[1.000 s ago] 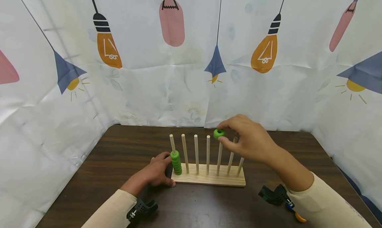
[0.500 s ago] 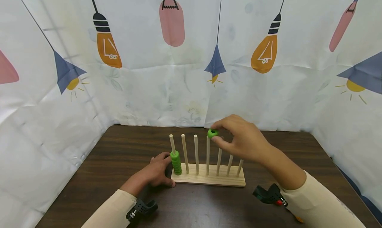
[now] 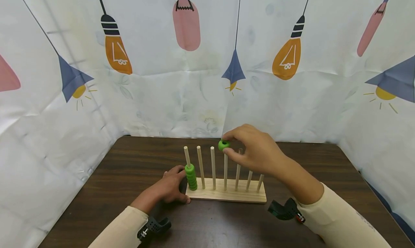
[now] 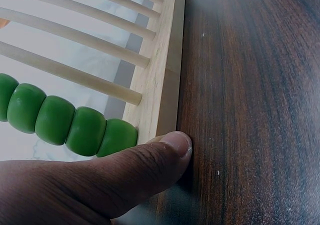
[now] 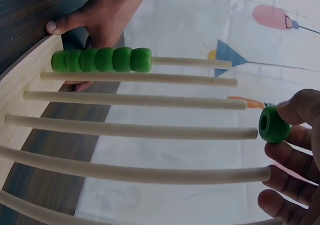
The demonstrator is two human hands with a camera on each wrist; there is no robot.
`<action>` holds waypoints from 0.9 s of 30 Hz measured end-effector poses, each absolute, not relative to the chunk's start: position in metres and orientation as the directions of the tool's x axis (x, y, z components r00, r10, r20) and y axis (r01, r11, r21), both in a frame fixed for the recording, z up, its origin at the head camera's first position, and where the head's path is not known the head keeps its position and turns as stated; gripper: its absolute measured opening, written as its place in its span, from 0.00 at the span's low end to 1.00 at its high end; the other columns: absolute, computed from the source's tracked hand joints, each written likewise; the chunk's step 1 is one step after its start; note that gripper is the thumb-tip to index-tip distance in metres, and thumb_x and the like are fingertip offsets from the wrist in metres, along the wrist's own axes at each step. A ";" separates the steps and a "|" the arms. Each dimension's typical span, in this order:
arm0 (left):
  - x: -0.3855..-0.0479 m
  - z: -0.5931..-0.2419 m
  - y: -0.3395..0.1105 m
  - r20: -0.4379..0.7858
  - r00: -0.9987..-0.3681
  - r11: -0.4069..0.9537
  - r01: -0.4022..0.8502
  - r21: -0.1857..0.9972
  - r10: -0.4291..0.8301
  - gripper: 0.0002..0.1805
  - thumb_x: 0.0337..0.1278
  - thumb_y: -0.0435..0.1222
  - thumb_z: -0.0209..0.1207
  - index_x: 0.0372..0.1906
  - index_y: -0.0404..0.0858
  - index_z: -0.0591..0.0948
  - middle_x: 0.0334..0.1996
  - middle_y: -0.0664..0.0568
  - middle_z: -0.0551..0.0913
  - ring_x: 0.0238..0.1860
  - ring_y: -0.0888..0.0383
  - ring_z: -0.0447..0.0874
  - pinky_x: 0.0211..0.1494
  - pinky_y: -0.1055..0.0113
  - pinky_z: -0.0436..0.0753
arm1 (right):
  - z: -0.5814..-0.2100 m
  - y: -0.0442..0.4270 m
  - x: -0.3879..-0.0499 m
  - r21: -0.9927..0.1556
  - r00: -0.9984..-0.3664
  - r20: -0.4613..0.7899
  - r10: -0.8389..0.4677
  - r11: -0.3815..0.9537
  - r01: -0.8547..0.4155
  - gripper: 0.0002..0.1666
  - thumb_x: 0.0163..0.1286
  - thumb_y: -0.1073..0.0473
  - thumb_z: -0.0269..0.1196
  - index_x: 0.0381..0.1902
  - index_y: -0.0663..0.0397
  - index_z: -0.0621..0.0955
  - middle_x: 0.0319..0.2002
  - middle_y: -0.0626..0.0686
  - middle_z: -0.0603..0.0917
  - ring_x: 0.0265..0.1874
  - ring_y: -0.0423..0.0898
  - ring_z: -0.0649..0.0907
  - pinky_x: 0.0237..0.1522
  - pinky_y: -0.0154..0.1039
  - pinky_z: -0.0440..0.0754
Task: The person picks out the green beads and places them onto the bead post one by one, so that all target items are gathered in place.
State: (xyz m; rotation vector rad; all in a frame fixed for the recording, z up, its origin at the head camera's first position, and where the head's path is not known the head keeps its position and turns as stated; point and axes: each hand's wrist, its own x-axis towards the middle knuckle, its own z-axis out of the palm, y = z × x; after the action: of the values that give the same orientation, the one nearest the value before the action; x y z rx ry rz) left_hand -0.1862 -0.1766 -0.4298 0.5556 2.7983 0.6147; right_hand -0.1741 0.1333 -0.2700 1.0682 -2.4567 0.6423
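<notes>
In the head view my right hand pinches a green bead between thumb and fingers, up at the tip of the middle peg. The right wrist view has this bead with its hole facing the pegs, a small gap from the peg end. My left hand grips the left end of the wooden peg rack. Its thumb presses the front edge, low beside the beads. Several green beads are stacked on the leftmost peg; the other pegs carry none.
The rack stands on a dark wood-grain table. Behind it hangs a white curtain printed with lamps and bulbs. Black wrist devices sit at both cuffs. A small red object is partly hidden by the right sleeve.
My right hand has moved left with the green bead, across the peg tops to the middle peg. The left hand and the rack have stayed in place.
</notes>
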 end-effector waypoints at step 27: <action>-0.182 -0.423 -0.177 -0.126 -0.897 0.822 0.323 0.469 0.424 0.50 0.35 0.47 0.84 0.68 0.37 0.74 0.71 0.33 0.64 0.72 0.31 0.60 0.69 0.28 0.56 | -0.273 0.103 -0.182 -0.295 -0.658 0.470 -0.588 0.598 -0.745 0.14 0.69 0.50 0.71 0.51 0.45 0.86 0.46 0.41 0.85 0.49 0.41 0.81 0.40 0.42 0.82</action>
State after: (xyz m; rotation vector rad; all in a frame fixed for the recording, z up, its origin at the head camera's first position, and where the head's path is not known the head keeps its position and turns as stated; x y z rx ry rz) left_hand -0.1819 -0.1766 -0.4231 0.5780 2.7808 0.6579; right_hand -0.1817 0.1028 -0.2729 1.0818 -2.5043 0.6809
